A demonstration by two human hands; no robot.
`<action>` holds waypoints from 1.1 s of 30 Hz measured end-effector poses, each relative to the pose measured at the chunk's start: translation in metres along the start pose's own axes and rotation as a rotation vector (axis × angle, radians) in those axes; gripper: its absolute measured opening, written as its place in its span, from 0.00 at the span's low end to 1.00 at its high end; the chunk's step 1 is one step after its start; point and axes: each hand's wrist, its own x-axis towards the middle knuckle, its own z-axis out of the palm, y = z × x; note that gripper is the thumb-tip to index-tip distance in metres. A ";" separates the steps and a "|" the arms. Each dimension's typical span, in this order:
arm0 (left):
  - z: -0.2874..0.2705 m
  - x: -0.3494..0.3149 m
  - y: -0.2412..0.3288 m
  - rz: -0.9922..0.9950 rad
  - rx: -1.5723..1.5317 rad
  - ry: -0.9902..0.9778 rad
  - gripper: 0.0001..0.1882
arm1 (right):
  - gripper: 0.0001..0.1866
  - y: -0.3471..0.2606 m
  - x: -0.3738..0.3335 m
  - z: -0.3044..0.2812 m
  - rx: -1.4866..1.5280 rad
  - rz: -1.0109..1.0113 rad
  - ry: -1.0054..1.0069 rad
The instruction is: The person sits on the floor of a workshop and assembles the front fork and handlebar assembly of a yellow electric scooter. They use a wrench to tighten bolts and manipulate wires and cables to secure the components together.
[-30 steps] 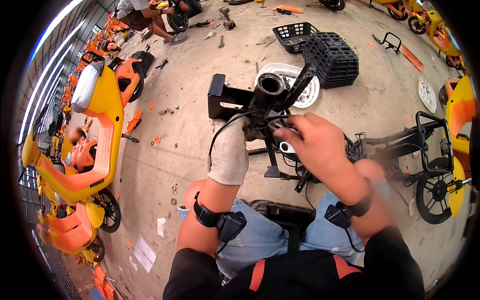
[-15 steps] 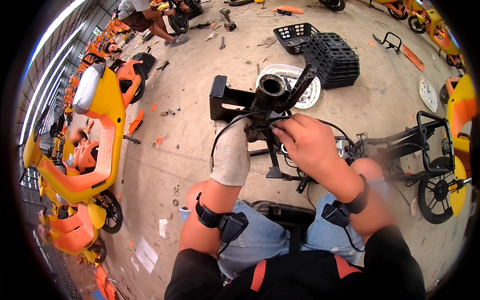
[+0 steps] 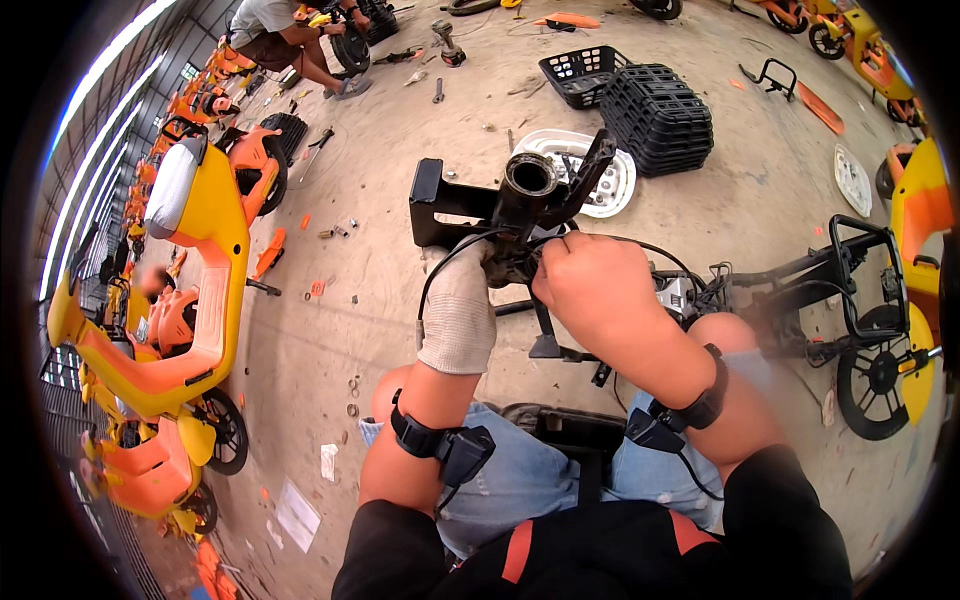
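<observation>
In front of my knees stands a bare black scooter frame [image 3: 545, 344], its open round head tube [image 3: 530, 174] facing up. My left hand [image 3: 458, 312], in a pale knitted glove, is closed against the frame just below the head tube; its fingertips are hidden there. My bare right hand [image 3: 598, 278] pinches at the black cables [image 3: 640, 243] on the other side of that tube, with its fingers bent together. One black cable loops over the gloved hand. What exactly lies between the fingertips is partly covered by the hand.
Past the frame lie a white tray [image 3: 622, 190] of small parts and stacked black baskets [image 3: 658, 120]. A yellow-orange scooter [image 3: 215, 300] stands at left. A power drill [image 3: 448, 45] and a wrench [image 3: 438, 90] lie farther off. Another person [image 3: 290, 40] crouches by a wheel at the far left.
My right hand has turned over, its knuckles now facing up more and its fingertips tucked under, close to the tube. My left hand stays at the frame. The view has shifted slightly.
</observation>
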 end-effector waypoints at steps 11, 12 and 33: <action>0.010 0.007 0.002 0.007 -0.063 0.123 0.10 | 0.05 -0.029 0.005 -0.005 -0.146 0.054 -0.004; 0.008 0.008 0.002 -0.005 -0.066 0.113 0.12 | 0.05 -0.032 0.005 -0.004 -0.176 0.067 -0.011; -0.002 0.014 -0.008 -0.100 -0.086 0.108 0.22 | 0.09 -0.044 0.003 0.017 -0.333 0.124 0.047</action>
